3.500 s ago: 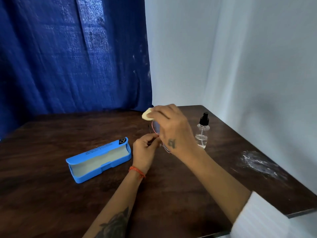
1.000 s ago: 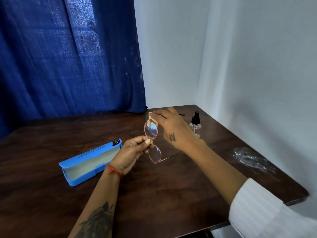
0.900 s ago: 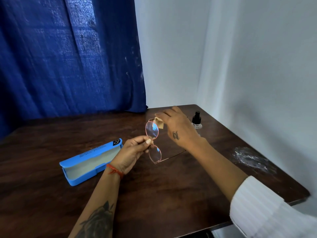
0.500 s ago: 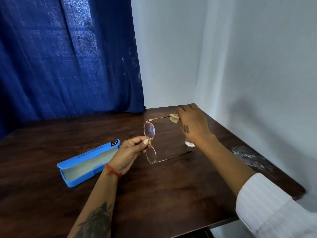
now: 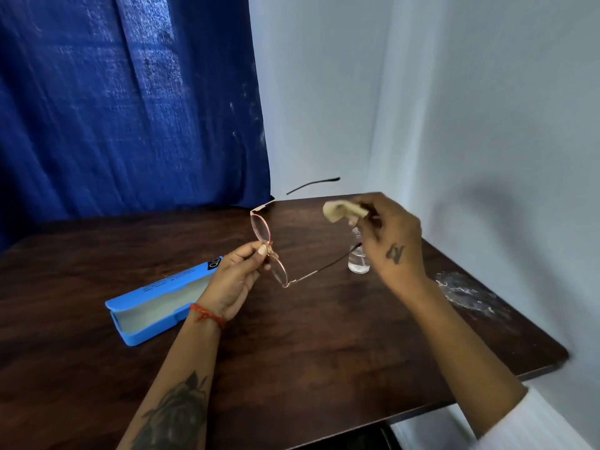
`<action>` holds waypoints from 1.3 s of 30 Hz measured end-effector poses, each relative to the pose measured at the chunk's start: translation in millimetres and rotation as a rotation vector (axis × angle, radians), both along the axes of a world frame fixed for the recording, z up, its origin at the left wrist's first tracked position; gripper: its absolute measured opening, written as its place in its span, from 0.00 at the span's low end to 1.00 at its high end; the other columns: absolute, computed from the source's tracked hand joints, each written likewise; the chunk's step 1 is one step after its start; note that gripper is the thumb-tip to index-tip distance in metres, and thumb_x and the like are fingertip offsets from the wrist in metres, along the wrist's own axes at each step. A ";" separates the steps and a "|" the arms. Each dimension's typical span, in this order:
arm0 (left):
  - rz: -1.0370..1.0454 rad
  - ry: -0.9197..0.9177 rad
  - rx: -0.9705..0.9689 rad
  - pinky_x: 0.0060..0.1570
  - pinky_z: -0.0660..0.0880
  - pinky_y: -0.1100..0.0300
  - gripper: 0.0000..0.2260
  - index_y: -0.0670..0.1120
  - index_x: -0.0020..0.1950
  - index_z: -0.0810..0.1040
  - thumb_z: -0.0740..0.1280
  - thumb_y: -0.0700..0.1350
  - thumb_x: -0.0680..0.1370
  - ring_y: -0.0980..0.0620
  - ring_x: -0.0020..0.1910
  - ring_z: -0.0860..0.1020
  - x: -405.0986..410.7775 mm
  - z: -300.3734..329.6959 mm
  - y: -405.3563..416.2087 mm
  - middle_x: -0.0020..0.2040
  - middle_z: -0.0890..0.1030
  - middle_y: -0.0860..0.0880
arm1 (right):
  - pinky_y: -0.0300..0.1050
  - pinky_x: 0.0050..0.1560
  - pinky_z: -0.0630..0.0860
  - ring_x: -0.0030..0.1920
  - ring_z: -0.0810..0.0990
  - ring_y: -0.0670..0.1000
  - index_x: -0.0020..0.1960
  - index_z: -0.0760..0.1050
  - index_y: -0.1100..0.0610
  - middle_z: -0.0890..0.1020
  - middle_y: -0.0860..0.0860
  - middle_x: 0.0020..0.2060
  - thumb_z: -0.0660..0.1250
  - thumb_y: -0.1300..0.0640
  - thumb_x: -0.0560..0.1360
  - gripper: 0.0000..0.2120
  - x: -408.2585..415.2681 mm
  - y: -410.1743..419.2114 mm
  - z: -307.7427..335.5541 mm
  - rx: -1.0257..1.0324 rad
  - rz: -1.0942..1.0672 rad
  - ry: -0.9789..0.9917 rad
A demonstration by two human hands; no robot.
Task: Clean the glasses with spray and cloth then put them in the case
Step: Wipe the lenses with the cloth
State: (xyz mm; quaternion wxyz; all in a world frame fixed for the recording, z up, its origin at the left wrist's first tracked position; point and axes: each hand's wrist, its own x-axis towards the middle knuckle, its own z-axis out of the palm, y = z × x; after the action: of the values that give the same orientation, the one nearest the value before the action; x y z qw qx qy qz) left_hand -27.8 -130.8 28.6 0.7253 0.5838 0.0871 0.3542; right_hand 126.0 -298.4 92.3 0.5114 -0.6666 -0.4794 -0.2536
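Head view: the left hand (image 5: 238, 280) pinched the glasses (image 5: 269, 251) at the bridge between thumb and fingertips, holding them above the middle of the table (image 5: 324, 345), lenses stacked one over the other and both temples unfolded, pointing away toward the right edge. The right hand (image 5: 386, 238) hovered clear of the frame, fingers curled round a bunched cloth (image 5: 341, 212), not touching either lens. The case (image 5: 162, 297) lay open on the table by the left forearm, its long axis running from the near left toward the centre. The left hand was the nearer one to it. Judgement: the temples must be folded before the frame can be laid lengthwise along the case. The spray bottle (image 5: 358, 263) stood behind the right hand toward the far right corner, partly hidden.
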 end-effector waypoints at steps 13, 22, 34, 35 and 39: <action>0.122 -0.125 -0.228 0.41 0.76 0.70 0.08 0.42 0.45 0.76 0.58 0.37 0.78 0.58 0.39 0.78 9.1 0.9 -9.0 0.42 0.77 0.48 | 0.42 0.49 0.75 0.48 0.79 0.55 0.47 0.83 0.61 0.85 0.54 0.45 0.63 0.77 0.61 0.21 -38.3 3.2 -69.6 -0.695 0.445 -0.283; 0.133 -0.174 -0.324 0.40 0.77 0.69 0.08 0.43 0.44 0.77 0.59 0.39 0.78 0.60 0.37 0.79 15.0 -0.3 -9.6 0.38 0.80 0.50 | 0.31 0.38 0.77 0.37 0.79 0.45 0.49 0.79 0.62 0.82 0.56 0.40 0.68 0.68 0.72 0.07 -33.3 19.2 -53.1 -0.150 0.342 0.833; 0.139 -0.083 -0.344 0.44 0.79 0.65 0.09 0.43 0.54 0.77 0.60 0.39 0.78 0.55 0.48 0.81 19.4 -3.2 -12.2 0.51 0.81 0.46 | 0.35 0.31 0.79 0.33 0.82 0.47 0.53 0.74 0.60 0.83 0.57 0.38 0.70 0.70 0.70 0.15 -36.7 53.4 -47.4 0.222 0.494 1.336; 0.139 -0.084 -0.361 0.46 0.79 0.62 0.09 0.44 0.55 0.77 0.60 0.40 0.78 0.53 0.50 0.80 18.9 -2.1 -11.9 0.53 0.81 0.46 | 0.35 0.31 0.79 0.31 0.81 0.46 0.54 0.74 0.60 0.83 0.58 0.38 0.71 0.70 0.69 0.15 -34.9 53.5 -47.6 0.229 0.475 1.308; 0.181 -0.143 -0.485 0.51 0.77 0.53 0.13 0.44 0.55 0.75 0.60 0.51 0.78 0.46 0.53 0.80 13.7 4.7 -10.4 0.54 0.81 0.42 | 0.34 0.29 0.77 0.25 0.79 0.43 0.53 0.75 0.63 0.82 0.56 0.34 0.70 0.71 0.70 0.13 -25.0 51.0 -47.4 0.219 0.400 1.153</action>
State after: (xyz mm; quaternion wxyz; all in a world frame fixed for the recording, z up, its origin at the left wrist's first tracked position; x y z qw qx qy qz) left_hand -14.1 -141.2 33.2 0.8136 0.3565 0.1699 0.4268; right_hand 101.0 -247.4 44.9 0.7912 -0.5372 -0.2125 0.2005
